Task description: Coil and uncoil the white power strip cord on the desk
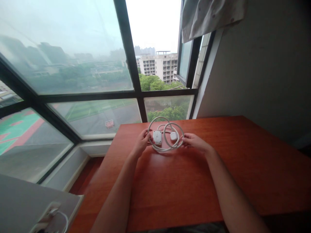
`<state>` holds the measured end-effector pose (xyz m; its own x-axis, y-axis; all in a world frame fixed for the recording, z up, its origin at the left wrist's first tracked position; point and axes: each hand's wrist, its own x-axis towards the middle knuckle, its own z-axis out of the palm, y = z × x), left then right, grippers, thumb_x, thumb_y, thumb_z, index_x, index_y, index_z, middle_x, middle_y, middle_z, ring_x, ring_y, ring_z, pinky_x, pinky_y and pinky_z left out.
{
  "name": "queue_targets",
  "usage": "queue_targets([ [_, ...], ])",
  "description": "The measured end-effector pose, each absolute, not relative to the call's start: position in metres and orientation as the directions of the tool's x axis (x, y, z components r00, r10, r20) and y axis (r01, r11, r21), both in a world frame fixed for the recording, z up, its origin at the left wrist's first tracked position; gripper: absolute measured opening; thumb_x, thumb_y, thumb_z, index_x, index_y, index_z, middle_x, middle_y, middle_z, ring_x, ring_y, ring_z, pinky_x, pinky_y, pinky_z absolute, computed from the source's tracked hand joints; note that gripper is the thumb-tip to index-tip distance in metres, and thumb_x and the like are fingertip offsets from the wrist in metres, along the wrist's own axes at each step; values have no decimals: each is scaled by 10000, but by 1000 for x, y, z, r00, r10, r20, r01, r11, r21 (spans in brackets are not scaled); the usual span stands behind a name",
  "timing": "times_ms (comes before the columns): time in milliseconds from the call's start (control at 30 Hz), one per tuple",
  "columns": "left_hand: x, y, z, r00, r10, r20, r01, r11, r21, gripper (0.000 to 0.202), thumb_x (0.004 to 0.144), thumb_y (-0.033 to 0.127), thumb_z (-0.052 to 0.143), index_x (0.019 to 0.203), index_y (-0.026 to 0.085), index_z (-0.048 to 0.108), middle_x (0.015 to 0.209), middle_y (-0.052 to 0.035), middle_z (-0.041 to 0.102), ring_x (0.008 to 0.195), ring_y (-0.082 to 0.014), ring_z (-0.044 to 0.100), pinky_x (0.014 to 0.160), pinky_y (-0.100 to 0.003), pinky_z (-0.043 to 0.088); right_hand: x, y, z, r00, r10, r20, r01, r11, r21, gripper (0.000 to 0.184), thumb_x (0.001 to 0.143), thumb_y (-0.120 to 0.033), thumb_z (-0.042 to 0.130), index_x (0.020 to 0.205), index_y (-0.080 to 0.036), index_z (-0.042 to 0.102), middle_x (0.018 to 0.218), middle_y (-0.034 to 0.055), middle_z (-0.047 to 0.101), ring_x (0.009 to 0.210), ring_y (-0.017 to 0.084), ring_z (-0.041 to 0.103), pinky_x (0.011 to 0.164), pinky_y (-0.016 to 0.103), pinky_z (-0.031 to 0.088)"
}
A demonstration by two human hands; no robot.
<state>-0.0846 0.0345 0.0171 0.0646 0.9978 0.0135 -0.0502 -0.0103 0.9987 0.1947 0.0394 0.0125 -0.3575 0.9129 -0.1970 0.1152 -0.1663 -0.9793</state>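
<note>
A white extension cord [165, 149] is held in loose loops near the far edge of the reddish-brown table [175, 184]. Its square socket block [157, 137] sits at the left side of the loops. The smaller white plug [173, 136] lies inside them on the right. My left hand [143, 141] is closed on the left of the cord, thumb and fingers beside the socket block. On the other side my right hand [193, 141] pinches the cable between thumb and fingers. Whether the loops touch the tabletop, I cannot tell.
Beyond the table stands a dark-framed window [137, 94], with one pane swung outward at the right. A curtain [211, 17] hangs above it. At lower left, a white plug [53, 212] with a cable is in a wall outlet. A grey wall [255, 71] rises on the right.
</note>
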Motion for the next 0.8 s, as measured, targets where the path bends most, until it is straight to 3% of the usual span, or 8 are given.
queue_targets([
  [200, -83, 33, 19, 130, 991, 15, -52, -8, 999, 452, 761, 328, 611, 1166, 199, 457, 644, 41, 592, 616, -153, 653, 626, -310, 546, 202, 48, 4, -233, 959, -160, 162, -124, -979, 222, 803, -369, 596, 776, -149, 617, 693, 29, 666, 545, 82, 570, 490, 168, 420],
  [333, -84, 32, 18, 191, 982, -3, -24, 7, 1000, 372, 715, 326, 690, 1000, 171, 508, 668, -8, 657, 623, -158, 658, 635, -293, 533, 204, 51, -1, -128, 985, -112, 220, -82, -972, 246, 780, -391, 566, 715, -156, 601, 613, 11, 623, 488, 85, 506, 446, 184, 366],
  [467, -81, 29, 16, 234, 969, -81, 50, 72, 996, 378, 792, 509, 593, 865, 146, 517, 660, -69, 681, 602, -181, 670, 587, -281, 524, 204, 56, -8, -37, 998, -56, 278, -44, -960, 257, 788, -391, 497, 683, -166, 567, 552, -12, 565, 459, 91, 454, 426, 198, 319],
  [567, -76, 28, 14, 242, 963, -114, 89, 95, 992, 460, 840, 546, 507, 1065, 145, 500, 638, -66, 679, 572, -196, 670, 553, -292, 526, 205, 60, -15, -40, 999, -35, 325, -20, -946, 267, 812, -374, 451, 676, -170, 557, 520, -27, 529, 451, 92, 434, 430, 201, 313],
  [667, -73, 29, 12, 240, 966, -101, 75, 85, 994, 559, 842, 472, 533, 1270, 151, 373, 595, -26, 653, 538, -190, 652, 523, -285, 519, 208, 64, -23, -46, 997, -65, 393, -42, -919, 276, 841, -348, 415, 700, -167, 567, 510, -36, 512, 438, 90, 428, 426, 197, 316],
  [800, -74, 33, 11, 185, 982, 35, -7, -34, 999, 575, 726, 264, 659, 1235, 162, 411, 766, -31, 660, 563, -130, 624, 532, -242, 515, 211, 66, -28, -13, 996, -90, 474, -73, -878, 264, 861, -314, 401, 718, -170, 571, 514, -33, 528, 429, 93, 461, 413, 190, 327],
])
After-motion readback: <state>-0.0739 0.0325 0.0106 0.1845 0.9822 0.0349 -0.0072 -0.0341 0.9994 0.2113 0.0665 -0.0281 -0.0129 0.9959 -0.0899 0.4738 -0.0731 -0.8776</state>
